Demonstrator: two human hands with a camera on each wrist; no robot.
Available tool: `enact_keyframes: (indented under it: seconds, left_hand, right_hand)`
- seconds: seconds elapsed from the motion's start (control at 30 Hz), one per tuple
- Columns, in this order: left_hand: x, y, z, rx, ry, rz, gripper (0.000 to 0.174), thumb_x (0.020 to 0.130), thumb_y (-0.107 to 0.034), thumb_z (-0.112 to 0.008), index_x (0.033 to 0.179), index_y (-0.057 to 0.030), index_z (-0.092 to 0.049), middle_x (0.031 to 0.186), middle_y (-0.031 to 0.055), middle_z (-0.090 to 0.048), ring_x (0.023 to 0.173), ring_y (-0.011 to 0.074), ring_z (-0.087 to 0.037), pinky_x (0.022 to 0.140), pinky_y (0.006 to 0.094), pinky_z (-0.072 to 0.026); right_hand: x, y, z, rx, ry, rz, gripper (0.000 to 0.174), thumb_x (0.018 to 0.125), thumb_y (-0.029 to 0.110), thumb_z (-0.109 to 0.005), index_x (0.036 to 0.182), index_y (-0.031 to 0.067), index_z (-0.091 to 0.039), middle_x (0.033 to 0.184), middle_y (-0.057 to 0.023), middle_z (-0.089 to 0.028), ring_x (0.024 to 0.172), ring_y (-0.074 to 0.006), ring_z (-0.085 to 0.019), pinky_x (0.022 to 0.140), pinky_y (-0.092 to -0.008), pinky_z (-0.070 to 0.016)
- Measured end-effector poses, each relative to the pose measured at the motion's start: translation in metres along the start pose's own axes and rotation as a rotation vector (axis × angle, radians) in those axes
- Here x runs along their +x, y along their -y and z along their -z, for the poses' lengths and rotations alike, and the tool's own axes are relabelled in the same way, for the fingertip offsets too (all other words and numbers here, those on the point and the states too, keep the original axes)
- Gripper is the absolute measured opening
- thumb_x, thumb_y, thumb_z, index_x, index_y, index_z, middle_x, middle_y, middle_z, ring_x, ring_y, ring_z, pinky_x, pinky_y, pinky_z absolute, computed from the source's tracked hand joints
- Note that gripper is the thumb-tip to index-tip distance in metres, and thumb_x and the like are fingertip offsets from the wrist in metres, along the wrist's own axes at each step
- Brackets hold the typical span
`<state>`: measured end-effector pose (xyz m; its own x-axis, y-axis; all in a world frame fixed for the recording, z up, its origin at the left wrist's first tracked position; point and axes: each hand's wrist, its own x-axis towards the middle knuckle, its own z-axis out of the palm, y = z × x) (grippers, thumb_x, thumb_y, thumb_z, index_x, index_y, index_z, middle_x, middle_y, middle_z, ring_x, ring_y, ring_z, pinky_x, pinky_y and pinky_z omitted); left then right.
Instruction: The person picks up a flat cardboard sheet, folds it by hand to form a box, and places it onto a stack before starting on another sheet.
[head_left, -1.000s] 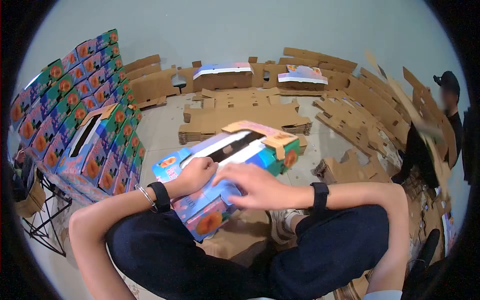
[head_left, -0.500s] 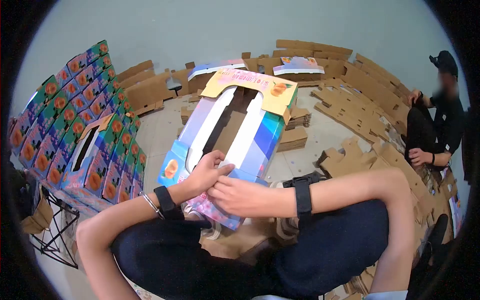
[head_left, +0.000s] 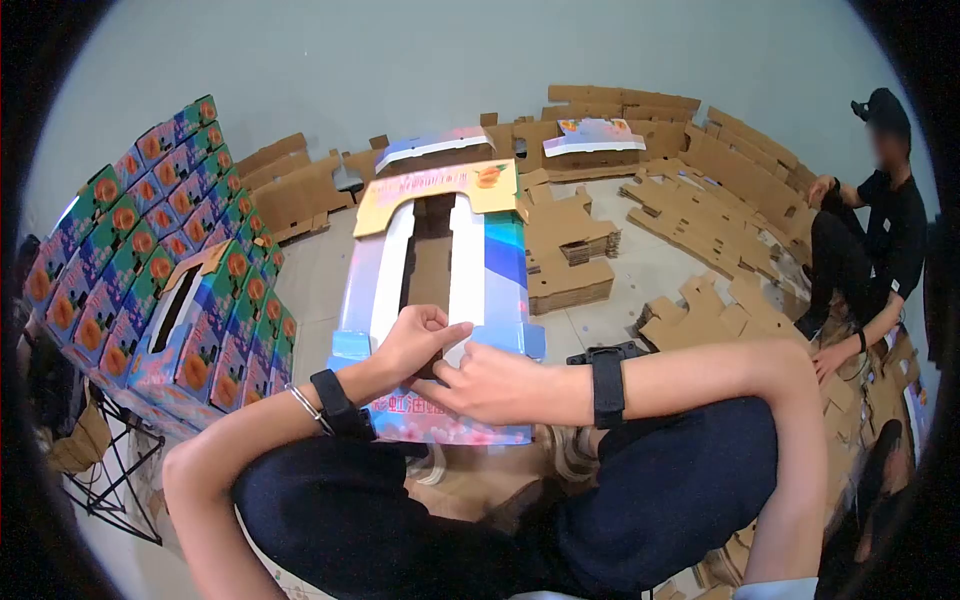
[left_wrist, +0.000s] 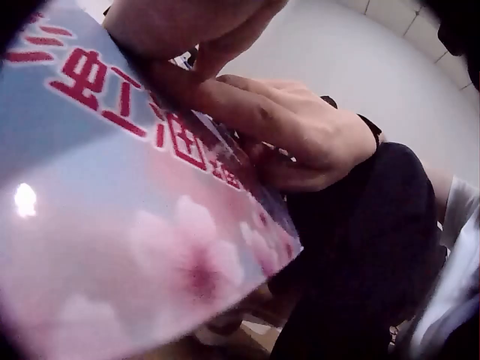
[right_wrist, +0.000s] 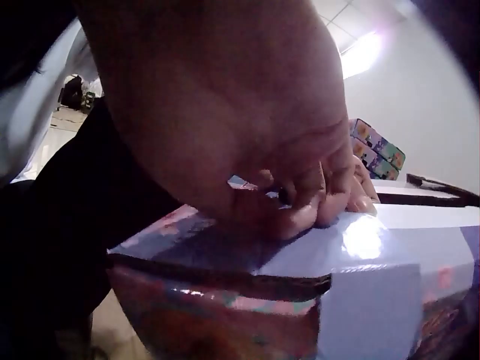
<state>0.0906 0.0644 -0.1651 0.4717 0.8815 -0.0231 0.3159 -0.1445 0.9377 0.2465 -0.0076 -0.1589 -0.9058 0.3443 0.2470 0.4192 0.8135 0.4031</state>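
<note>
A printed cardboard carton (head_left: 507, 265) with a long slot in its top lies in front of my knees, its yellow end flap (head_left: 372, 208) at the far side. Red characters and pink blossoms cover its near end flap (left_wrist: 172, 217) in the left wrist view. My left hand (head_left: 408, 345) pinches that near flap at the end of the slot, thumb pointing right. Close beside it, my right hand (head_left: 505, 385) holds the same flap with curled fingers. Seen from the right wrist, its fingers (right_wrist: 307, 199) bend over the carton's top edge; their tips are hidden.
Finished-looking printed cartons (head_left: 150, 240) are stacked at the left, near a black folding stand (head_left: 110, 490). Flat brown cardboard (head_left: 570, 285) lies in piles ahead and to the right. Another person (head_left: 885, 240) in black sits at the right. Cardboard panels (head_left: 620, 105) lean along the wall.
The carton has turned from slanting rightward to pointing nearly straight away from me. My right hand, earlier raised and loose, has come to the near flap beside the left. The other person's arm has lowered.
</note>
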Motion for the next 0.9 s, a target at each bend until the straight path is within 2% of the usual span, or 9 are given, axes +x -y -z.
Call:
enact_keyframes:
  seconds: [0.13,0.2,0.3,0.43,0.47,0.5,0.6,0.77,0.9]
  left_hand:
    - [0.000,0.002,-0.006,-0.055,0.034,0.061,0.026,0.081,-0.022,-0.070,0.081,-0.0022,-0.053,0.063,0.0017,-0.056,0.052,0.0065,-0.049,0.044,0.0215,-0.0389]
    - [0.006,0.009,-0.007,-0.096,0.050,0.037,0.023,0.082,-0.016,-0.069,0.088,0.0000,-0.053,0.069,0.0027,-0.059,0.060,0.0070,-0.054,0.050,0.0214,-0.0429]
    - [0.012,0.014,-0.007,-0.141,0.037,-0.009,0.025,0.082,-0.016,-0.069,0.091,0.0021,-0.053,0.073,0.0041,-0.061,0.064,0.0081,-0.057,0.054,0.0216,-0.0447]
    - [0.004,-0.013,-0.006,-0.242,-0.014,0.020,0.018,0.082,-0.013,-0.067,0.090,0.0015,-0.059,0.079,0.0041,-0.066,0.069,0.0095,-0.061,0.059,0.0203,-0.0462]
    - [0.000,-0.020,-0.004,-0.122,-0.048,0.050,0.019,0.086,-0.015,-0.061,0.092,0.0030,-0.060,0.089,0.0094,-0.068,0.079,0.0124,-0.063,0.070,0.0232,-0.0474]
    - [0.000,-0.021,-0.002,-0.118,-0.050,0.051,0.019,0.086,-0.015,-0.061,0.092,0.0030,-0.060,0.089,0.0094,-0.068,0.079,0.0124,-0.063,0.070,0.0232,-0.0474]
    - [-0.001,-0.017,0.001,-0.431,0.059,0.069,0.027,0.089,-0.023,-0.048,0.094,0.0009,-0.059,0.101,0.0115,-0.066,0.097,0.0132,-0.058,0.084,0.0260,-0.0398]
    - [0.001,0.001,0.004,-0.477,0.060,0.143,0.027,0.088,-0.021,-0.046,0.104,-0.0017,-0.054,0.110,0.0128,-0.062,0.106,0.0176,-0.058,0.083,0.0265,-0.0377]
    - [0.000,-0.004,0.004,-0.510,0.045,0.149,0.032,0.080,-0.017,-0.048,0.108,-0.0015,-0.051,0.113,0.0124,-0.059,0.106,0.0184,-0.057,0.087,0.0305,-0.0375]
  right_hand:
    - [-0.001,-0.002,-0.009,-0.078,0.014,0.004,0.040,0.079,0.018,-0.050,0.113,-0.0013,-0.056,0.081,-0.0095,-0.061,0.068,-0.0190,-0.061,0.067,-0.0322,-0.0443]
    - [-0.006,-0.005,-0.010,-0.157,0.154,0.060,0.025,0.077,0.017,-0.053,0.094,0.0008,-0.061,0.075,-0.0063,-0.061,0.072,-0.0190,-0.060,0.073,-0.0341,-0.0435]
    - [-0.011,-0.009,-0.015,-0.326,0.204,0.071,0.018,0.076,0.018,-0.055,0.087,0.0046,-0.060,0.076,-0.0053,-0.062,0.075,-0.0190,-0.059,0.078,-0.0349,-0.0414]
    - [-0.020,-0.014,-0.016,-0.406,0.198,0.015,0.020,0.077,0.020,-0.053,0.087,0.0039,-0.060,0.076,-0.0054,-0.061,0.072,-0.0186,-0.058,0.074,-0.0328,-0.0403]
    - [-0.024,-0.014,-0.020,-0.369,0.139,-0.011,0.020,0.077,0.022,-0.053,0.083,0.0041,-0.061,0.072,-0.0047,-0.060,0.068,-0.0186,-0.057,0.068,-0.0333,-0.0396]
    - [-0.025,-0.014,-0.017,-0.368,0.135,-0.011,0.020,0.077,0.022,-0.053,0.083,0.0041,-0.061,0.072,-0.0047,-0.060,0.068,-0.0186,-0.057,0.068,-0.0333,-0.0396]
    - [-0.024,-0.017,-0.014,-0.310,0.205,-0.009,0.025,0.080,0.027,-0.053,0.075,0.0046,-0.062,0.067,-0.0045,-0.057,0.064,-0.0186,-0.054,0.063,-0.0330,-0.0377]
    - [-0.017,-0.024,0.002,-0.289,-0.004,-0.154,0.047,0.086,0.043,-0.050,0.058,0.0064,-0.058,0.060,-0.0057,-0.053,0.060,-0.0189,-0.050,0.061,-0.0320,-0.0354]
    - [-0.017,-0.025,-0.002,-0.327,-0.051,-0.130,0.047,0.085,0.042,-0.051,0.055,0.0072,-0.057,0.059,-0.0054,-0.052,0.059,-0.0190,-0.050,0.062,-0.0321,-0.0352]
